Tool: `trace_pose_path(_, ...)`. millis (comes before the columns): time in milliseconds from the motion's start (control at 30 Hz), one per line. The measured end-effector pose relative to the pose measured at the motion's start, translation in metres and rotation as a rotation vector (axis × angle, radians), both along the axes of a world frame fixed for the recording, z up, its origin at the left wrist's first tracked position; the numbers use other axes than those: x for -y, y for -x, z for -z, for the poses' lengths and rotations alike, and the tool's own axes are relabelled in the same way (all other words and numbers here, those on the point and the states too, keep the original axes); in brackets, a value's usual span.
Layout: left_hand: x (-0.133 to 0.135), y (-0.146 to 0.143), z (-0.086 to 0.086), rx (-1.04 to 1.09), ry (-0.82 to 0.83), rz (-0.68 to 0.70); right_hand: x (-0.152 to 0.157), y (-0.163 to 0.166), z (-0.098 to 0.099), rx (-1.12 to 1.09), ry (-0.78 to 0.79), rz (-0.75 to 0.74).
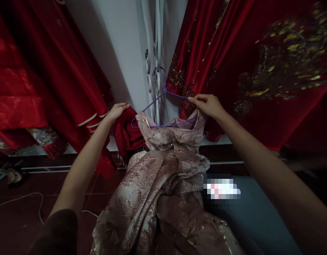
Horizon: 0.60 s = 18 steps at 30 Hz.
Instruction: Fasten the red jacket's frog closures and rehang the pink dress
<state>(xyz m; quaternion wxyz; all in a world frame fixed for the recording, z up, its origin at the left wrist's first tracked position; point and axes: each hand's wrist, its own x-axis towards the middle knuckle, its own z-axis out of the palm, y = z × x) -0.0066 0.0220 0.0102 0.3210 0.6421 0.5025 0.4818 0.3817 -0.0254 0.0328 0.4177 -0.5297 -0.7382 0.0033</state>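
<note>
A pinkish-gold brocade dress (150,177) hangs in front of me from a thin purple clothes hanger (155,101). Its left strap sits over the hanger's left arm, and the bodice lies across the lower bar. My right hand (207,104) pinches the hanger's right arm, just above the right strap. To the left of the hanger, my left hand (118,110) is closed at the upper edge of a dark red cloth (127,132). That cloth partly shows behind the dress. The dress's lower part spreads toward me in loose folds.
Red garments (73,78) hang on the left, and red ones with gold sequins (286,53) on the right. White metal bars (150,35) rise behind the hanger. A grey-blue surface (254,212) lies at lower right; a pale cable (41,202) crosses the tiled floor.
</note>
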Motion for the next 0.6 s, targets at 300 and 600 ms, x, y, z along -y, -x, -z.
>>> trace_pose_path(300, 0.003, -0.105, -0.065, -0.2, -0.574, 0.157, 0.0, 0.02, 0.015, -0.06, 0.111, -0.043)
trace_pose_path(600, 0.013, -0.101, -0.027, -0.322, -0.455, 0.043, -0.048, 0.036, -0.024, 0.109, 0.7, -0.379)
